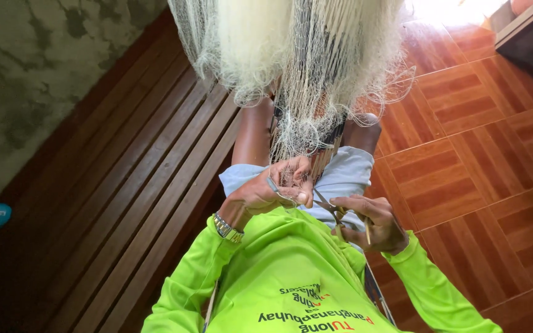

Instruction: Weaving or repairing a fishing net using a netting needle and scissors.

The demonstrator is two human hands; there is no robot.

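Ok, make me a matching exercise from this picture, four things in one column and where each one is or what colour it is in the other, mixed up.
Things:
1. fishing net
2. wristwatch
3. left hand
4. right hand

Descriptions:
A. metal, on the left wrist
B. pale, hanging down from above over the knees
C. grips a thin tool just below the net
D. pinches the lower edge of the mesh

Pairs: 1-B, 2-A, 3-D, 4-C
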